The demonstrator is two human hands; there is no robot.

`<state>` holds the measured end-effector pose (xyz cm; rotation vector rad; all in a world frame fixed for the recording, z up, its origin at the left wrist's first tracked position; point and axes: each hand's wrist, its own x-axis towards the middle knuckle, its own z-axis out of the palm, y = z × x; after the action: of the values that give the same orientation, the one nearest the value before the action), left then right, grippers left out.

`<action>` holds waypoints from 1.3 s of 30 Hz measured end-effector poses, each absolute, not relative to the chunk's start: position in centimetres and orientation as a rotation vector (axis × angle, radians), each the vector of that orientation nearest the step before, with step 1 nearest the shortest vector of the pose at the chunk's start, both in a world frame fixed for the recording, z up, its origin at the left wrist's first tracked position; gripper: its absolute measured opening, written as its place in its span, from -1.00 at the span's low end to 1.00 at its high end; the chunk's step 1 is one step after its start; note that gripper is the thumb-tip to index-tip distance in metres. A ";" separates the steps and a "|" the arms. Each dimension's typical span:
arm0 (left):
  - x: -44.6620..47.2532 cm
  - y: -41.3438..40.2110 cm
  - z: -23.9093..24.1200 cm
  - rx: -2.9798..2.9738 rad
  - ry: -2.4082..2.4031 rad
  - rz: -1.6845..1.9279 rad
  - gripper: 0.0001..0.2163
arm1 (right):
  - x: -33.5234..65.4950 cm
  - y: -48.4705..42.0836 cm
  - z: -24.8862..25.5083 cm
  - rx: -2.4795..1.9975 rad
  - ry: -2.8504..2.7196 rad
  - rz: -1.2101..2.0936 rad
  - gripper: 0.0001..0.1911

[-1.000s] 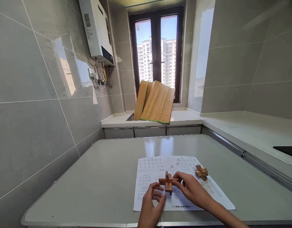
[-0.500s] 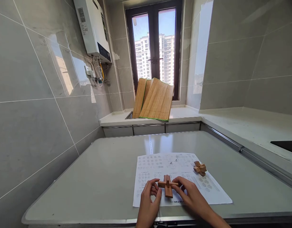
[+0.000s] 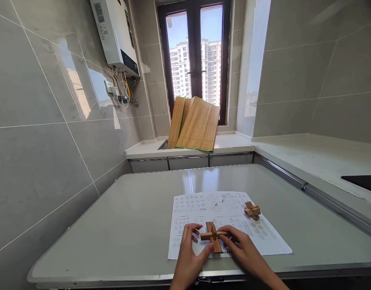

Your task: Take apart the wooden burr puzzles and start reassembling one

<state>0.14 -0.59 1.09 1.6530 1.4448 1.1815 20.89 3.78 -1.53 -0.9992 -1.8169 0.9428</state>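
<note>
A wooden cross-shaped puzzle (image 3: pixel 213 236) sits between both my hands, low over a printed instruction sheet (image 3: pixel 203 209). My left hand (image 3: pixel 190 257) pinches its left side with thumb and fingers. My right hand (image 3: pixel 244 253) grips its right arm with curled fingers. A second, smaller wooden puzzle (image 3: pixel 252 210) lies alone on the sheet's right part, a short way beyond my right hand.
The sheet lies on a grey table (image 3: pixel 128 225) set against a tiled wall. Behind it runs a white counter (image 3: pixel 309 155) with bamboo mats (image 3: pixel 197 127) leaning at the window. A water heater (image 3: pixel 114 34) hangs upper left.
My head has tilted up a little, so everything sits lower in view. Both hands drew slightly nearer to me with the puzzle, and my left fingers closed onto its left side.
</note>
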 end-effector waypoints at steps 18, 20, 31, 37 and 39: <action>0.8 -0.8 1.0 1.715 1.384 1.070 -0.27 | 20.9 3.4 -1.6 -1.021 -1.856 1.022 -0.67; 0.8 -0.7 0.9 1.718 1.372 1.074 -0.28 | 20.9 3.4 -1.5 -1.013 -1.858 1.033 -0.68; 0.6 -0.6 1.0 1.733 1.328 1.030 -0.26 | 21.3 2.9 -1.1 -0.943 -1.875 1.053 -0.70; 0.4 -0.4 0.6 1.674 1.308 1.066 -0.26 | 21.2 2.7 -0.7 -0.878 -1.893 1.127 -0.70; 0.2 -0.4 0.3 1.644 1.290 1.072 -0.24 | 21.1 2.6 -0.7 -0.874 -1.894 1.147 -0.72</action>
<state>0.25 -0.40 0.33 1.6438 1.2896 1.0717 21.15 2.64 -0.69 -0.8744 -1.8944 1.1466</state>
